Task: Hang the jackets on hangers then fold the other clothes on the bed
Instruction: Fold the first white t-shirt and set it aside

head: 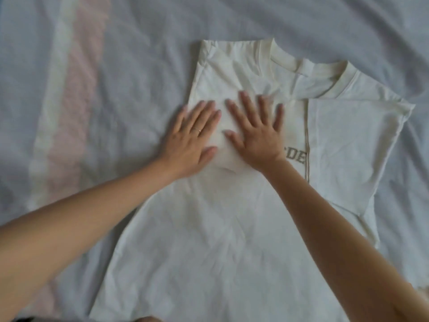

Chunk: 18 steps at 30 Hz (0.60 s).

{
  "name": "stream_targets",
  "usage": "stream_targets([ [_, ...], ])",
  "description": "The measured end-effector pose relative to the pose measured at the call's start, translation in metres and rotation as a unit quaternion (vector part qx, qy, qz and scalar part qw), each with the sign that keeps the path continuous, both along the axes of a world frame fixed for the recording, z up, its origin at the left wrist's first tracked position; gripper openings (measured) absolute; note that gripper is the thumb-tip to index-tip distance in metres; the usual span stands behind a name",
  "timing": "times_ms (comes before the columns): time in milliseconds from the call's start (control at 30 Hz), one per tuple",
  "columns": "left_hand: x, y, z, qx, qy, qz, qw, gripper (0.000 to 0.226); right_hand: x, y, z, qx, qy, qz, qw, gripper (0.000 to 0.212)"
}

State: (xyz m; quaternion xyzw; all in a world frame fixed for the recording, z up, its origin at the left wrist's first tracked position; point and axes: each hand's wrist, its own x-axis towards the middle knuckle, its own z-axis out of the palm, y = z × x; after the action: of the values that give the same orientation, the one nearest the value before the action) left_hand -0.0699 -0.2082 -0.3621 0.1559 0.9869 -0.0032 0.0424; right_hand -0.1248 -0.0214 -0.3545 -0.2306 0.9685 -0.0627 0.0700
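A cream T-shirt (209, 228) lies flat on the bed, its neck band pointing away from me. Both sides are folded in over the chest, and part of a brown printed word shows between the folds. My left hand (192, 138) lies flat with straight fingers on the left folded sleeve. My right hand (257, 133) presses flat beside it, fingers spread, on the same folded part. Neither hand holds anything.
The pale blue bedsheet (116, 31) is wrinkled all round the shirt. A cream and pink stripe (69, 101) runs down the sheet on the left. No other clothes or hangers are in view.
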Motion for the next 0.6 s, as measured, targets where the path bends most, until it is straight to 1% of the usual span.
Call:
stream_targets([
  [33, 0.008, -0.01, -0.003, -0.011, -0.015, 0.027, 0.999, 0.075, -0.007, 0.015, -0.005, 0.024, -0.023, -0.022, 0.999, 0.066],
  [100, 0.014, -0.022, -0.003, -0.007, -0.02, 0.073, 0.997, 0.075, -0.019, 0.043, -0.01, 0.036, -0.077, -0.117, 0.99, 0.068],
  [133, 0.015, -0.024, 0.0, 0.0, -0.023, 0.09, 0.996, 0.073, -0.022, 0.049, -0.005, 0.034, -0.092, -0.158, 0.983, 0.069],
  [167, 0.014, -0.022, 0.004, 0.015, -0.031, 0.111, 0.993, 0.072, -0.022, 0.051, 0.0, 0.034, -0.084, -0.177, 0.98, 0.07],
  [200, 0.012, -0.017, 0.011, 0.031, -0.032, 0.133, 0.99, 0.071, -0.02, 0.048, 0.005, 0.031, -0.047, -0.167, 0.984, 0.07],
  [233, 0.012, -0.01, 0.016, 0.04, -0.028, 0.143, 0.988, 0.072, -0.014, 0.04, 0.009, 0.021, -0.002, -0.134, 0.991, 0.067],
  [267, 0.014, -0.003, 0.018, 0.046, -0.019, 0.127, 0.991, 0.073, -0.003, 0.03, 0.011, 0.001, 0.029, -0.087, 0.996, 0.063],
  [333, 0.033, 0.008, 0.017, 0.039, -0.01, 0.028, 0.999, 0.072, 0.03, 0.013, 0.007, -0.037, 0.041, 0.031, 0.998, 0.056],
  [367, 0.047, 0.008, 0.013, 0.028, -0.005, -0.012, 1.0, 0.07, 0.048, 0.01, 0.002, -0.043, 0.035, 0.069, 0.996, 0.055],
  [400, 0.064, 0.004, 0.008, 0.018, -0.009, -0.025, 0.999, 0.068, 0.071, 0.011, -0.003, -0.032, 0.014, 0.08, 0.996, 0.055],
  [433, 0.083, -0.002, 0.003, -0.003, -0.015, -0.013, 1.0, 0.067, 0.093, 0.015, -0.007, -0.015, -0.006, 0.056, 0.998, 0.055],
  [533, 0.135, -0.022, -0.002, -0.043, -0.053, 0.073, 0.995, 0.067, 0.147, 0.048, -0.008, 0.013, -0.073, -0.099, 0.992, 0.057],
  [600, 0.176, -0.033, 0.008, -0.023, -0.083, 0.121, 0.989, 0.067, 0.184, 0.071, 0.004, 0.021, -0.098, -0.118, 0.988, 0.059],
])
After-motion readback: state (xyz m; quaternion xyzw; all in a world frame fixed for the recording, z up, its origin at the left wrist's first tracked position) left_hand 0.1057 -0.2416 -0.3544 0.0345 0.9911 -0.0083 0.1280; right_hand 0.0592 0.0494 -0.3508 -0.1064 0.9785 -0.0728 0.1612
